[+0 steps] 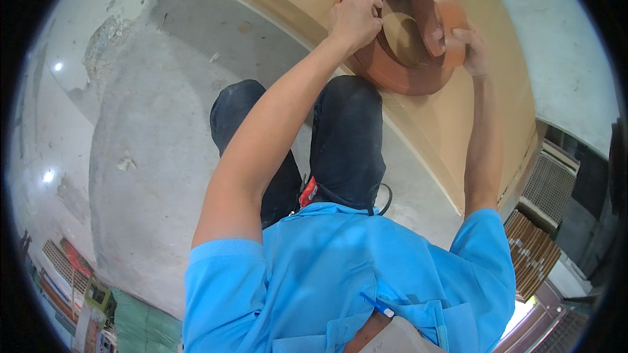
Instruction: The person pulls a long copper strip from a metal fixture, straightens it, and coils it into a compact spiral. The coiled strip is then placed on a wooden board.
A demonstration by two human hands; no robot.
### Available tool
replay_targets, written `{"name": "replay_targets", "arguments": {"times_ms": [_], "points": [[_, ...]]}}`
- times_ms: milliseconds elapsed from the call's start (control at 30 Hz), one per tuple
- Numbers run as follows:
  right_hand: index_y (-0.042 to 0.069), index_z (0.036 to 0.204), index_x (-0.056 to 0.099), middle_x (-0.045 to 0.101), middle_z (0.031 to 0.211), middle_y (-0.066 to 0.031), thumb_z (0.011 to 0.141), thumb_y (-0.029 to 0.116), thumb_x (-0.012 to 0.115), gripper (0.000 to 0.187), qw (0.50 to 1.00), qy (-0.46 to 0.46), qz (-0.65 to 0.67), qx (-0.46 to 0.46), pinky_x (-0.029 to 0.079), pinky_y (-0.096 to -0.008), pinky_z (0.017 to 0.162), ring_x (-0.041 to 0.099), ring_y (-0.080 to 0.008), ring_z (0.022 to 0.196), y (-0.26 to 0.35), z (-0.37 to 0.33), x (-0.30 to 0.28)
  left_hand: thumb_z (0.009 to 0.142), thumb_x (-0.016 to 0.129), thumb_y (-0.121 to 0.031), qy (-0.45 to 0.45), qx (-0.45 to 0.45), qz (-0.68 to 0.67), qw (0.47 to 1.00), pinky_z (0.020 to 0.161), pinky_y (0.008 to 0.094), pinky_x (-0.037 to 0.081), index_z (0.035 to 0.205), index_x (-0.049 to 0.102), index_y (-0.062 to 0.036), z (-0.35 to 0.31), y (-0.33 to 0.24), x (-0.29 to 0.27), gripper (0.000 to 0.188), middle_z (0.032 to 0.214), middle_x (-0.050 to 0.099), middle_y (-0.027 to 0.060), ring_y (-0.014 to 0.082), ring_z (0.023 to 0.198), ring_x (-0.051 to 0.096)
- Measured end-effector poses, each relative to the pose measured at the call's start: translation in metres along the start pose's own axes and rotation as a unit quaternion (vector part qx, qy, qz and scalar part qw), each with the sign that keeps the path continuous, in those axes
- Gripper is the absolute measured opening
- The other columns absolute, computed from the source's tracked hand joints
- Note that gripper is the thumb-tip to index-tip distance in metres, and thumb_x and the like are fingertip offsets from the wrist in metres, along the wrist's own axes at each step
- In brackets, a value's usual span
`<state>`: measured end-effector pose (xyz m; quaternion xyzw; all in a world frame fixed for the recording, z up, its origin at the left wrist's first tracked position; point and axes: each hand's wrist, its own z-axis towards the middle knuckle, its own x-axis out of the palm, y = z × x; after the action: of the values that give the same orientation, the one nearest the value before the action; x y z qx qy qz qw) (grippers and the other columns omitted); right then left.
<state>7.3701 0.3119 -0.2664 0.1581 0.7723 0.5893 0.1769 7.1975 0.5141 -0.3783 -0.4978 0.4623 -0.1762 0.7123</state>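
Observation:
A wide coil of brown edge banding [409,83] lies flat on the tan board, with a round open middle. From its inner turns a loose loop of the banding [453,16] stands up and curls over the coil's right side. My left hand [355,21] is closed at the inner left edge of the coil, fingertips pinched on the inner turns. My right hand [475,51] grips the loop at its right side, thumb and fingers on either face of the strip. The right fingers are partly hidden behind the band.
The tan board [435,132] has a long edge running just beyond my knees. Grey concrete floor [163,157] with patches and scraps lies to the left. Stacked brown slats [530,248] and grilles [551,184] stand at the right; a green sheet [145,327] is at lower left.

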Motion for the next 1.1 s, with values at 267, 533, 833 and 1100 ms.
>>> {"name": "replay_targets", "arguments": {"times_ms": [267, 533, 833, 1100], "points": [[-0.001, 0.126, 0.062, 0.074, 0.103, -0.0092, 0.098, 0.021, 0.062, 0.036, 0.987, 0.077, -0.132, 0.048, 0.055, -0.0293, 0.082, 0.068, -0.014, 0.092, 0.007, 0.003, 0.028, 0.082, 0.073, -0.023, -0.015, -0.022, 0.062, 0.998, 0.087, 0.0441, 0.055, 0.116, 0.069, -0.0109, -0.002, -0.01, 0.01, 0.036, 0.107, 0.073, 0.008, 0.0292, 0.1, 0.071], [-0.001, 0.13, 0.06, 0.073, 0.105, -0.0064, 0.099, 0.024, 0.063, 0.039, 0.971, 0.062, -0.23, -0.002, 0.052, -0.0318, 0.091, 0.067, -0.0147, 0.097, -0.004, 0.002, 0.049, 0.081, 0.073, -0.025, -0.018, 0.059, 0.117, 0.991, 0.084, 0.043, 0.056, 0.117, 0.066, -0.0121, -0.002, 0.002, 0.015, 0.039, 0.111, 0.07, 0.0078, 0.0283, 0.099, 0.07], [-0.003, 0.14, 0.053, 0.069, 0.113, -0.0072, 0.1, 0.025, 0.065, 0.05, 0.971, 0.103, -0.205, 0.066, 0.051, -0.0316, 0.092, 0.064, -0.0141, 0.104, 0.002, 0.024, 0.039, 0.087, 0.069, -0.032, 0.018, 0.073, 0.155, 0.985, 0.087, 0.0422, 0.055, 0.113, 0.076, -0.0204, -0.001, 0.002, 0.009, 0.029, 0.109, 0.07, 0.0067, 0.0286, 0.099, 0.07], [-0.001, 0.123, 0.062, 0.071, 0.104, -0.0066, 0.093, 0.017, 0.066, 0.035, 0.976, 0.087, -0.198, 0.036, 0.054, -0.0312, 0.086, 0.067, -0.014, 0.095, 0.03, 0.025, 0.037, 0.088, 0.07, -0.041, 0.132, 0.136, 0.195, 0.962, 0.096, 0.0406, 0.055, 0.109, 0.081, -0.0301, 0.001, 0.001, -0.007, 0.026, 0.127, 0.065, 0.0024, 0.0249, 0.111, 0.069]]}}
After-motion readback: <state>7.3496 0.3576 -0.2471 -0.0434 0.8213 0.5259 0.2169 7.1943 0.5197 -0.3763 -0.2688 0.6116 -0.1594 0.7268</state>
